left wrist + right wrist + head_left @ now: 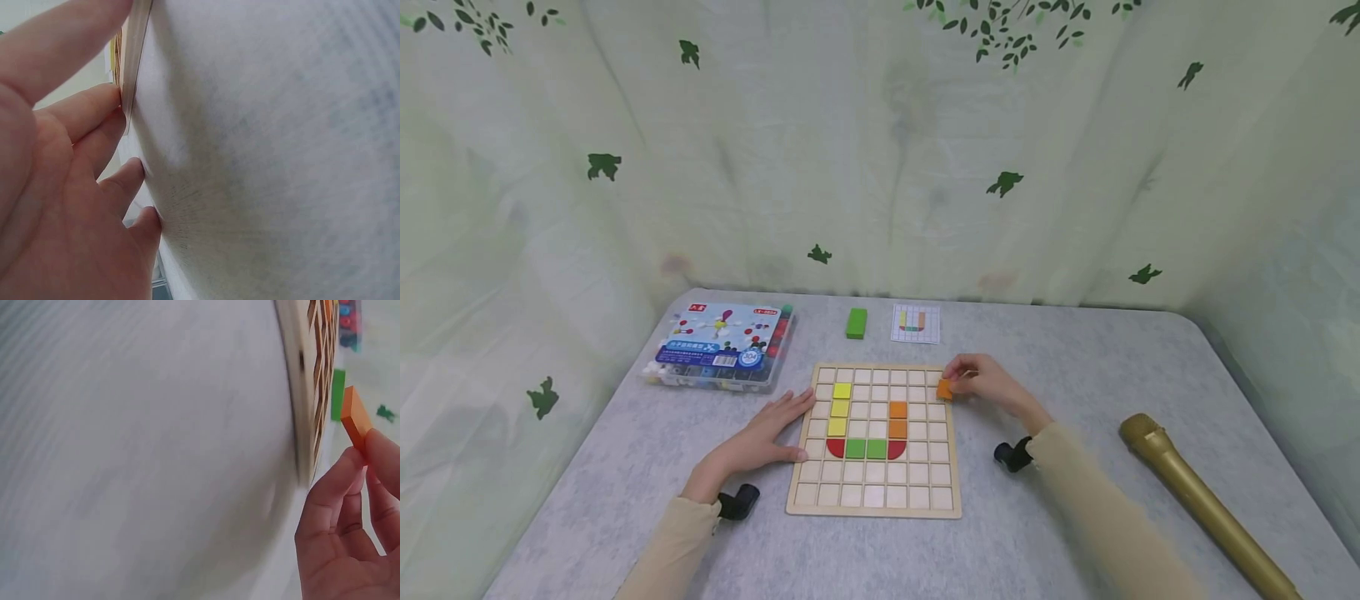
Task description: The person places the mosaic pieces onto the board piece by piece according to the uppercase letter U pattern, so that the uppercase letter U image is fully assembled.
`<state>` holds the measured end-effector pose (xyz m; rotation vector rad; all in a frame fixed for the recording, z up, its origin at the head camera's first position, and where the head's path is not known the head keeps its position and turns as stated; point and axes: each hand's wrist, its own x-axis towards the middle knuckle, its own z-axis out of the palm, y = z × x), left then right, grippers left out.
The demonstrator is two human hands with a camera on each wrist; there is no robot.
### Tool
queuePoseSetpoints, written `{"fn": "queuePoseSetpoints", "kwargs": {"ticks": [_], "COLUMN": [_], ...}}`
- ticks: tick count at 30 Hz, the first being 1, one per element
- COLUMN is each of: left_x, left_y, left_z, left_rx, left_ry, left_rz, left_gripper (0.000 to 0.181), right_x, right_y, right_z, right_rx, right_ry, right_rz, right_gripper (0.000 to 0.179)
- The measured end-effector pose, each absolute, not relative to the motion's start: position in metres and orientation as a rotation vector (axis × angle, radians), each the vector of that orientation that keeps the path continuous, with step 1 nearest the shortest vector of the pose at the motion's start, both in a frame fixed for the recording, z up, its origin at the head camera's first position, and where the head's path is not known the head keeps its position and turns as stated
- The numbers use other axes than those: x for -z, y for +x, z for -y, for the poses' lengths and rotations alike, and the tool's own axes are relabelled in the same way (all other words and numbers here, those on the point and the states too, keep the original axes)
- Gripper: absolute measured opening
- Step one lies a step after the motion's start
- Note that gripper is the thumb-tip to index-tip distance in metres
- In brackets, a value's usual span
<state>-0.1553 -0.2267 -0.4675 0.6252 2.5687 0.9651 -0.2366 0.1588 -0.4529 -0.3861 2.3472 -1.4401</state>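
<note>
A wooden grid board lies on the table with a U of coloured tiles set in its cells. Three yellow tiles form the left side and two orange tiles the right. Two green tiles sit between red rounded corner tiles along the bottom. My right hand pinches an orange square tile between thumb and fingers, over the board's upper right edge. With fingers spread and fairly straight, my left hand rests at the board's left edge, fingertips touching its side.
Behind the board are a green block and a small card printed with a coloured U on a grid. A clear plastic case with a blue label stands at back left. A gold microphone lies on the right.
</note>
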Motion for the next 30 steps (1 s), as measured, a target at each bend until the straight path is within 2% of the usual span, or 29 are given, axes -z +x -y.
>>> {"fn": "queuePoseSetpoints", "kwargs": {"ticks": [13,30], "left_x": [0.467,0.464], "left_y": [-0.155,-0.154], "left_z": [0.227,0.227], "left_rx": [-0.973,-0.969], "left_ry": [0.624,0.612], "left_rz": [-2.566,-2.563], "left_gripper": [0.086,0.086], "right_x": [0.454,0.453], "right_y": [-0.245,-0.245], "right_z": [-0.096,-0.082], "right_rx": [1.344,1.218], "right_ry": [-0.518,-0.584], "right_rz": [-2.356,-2.492], "right_gripper": [0.01,0.007]}}
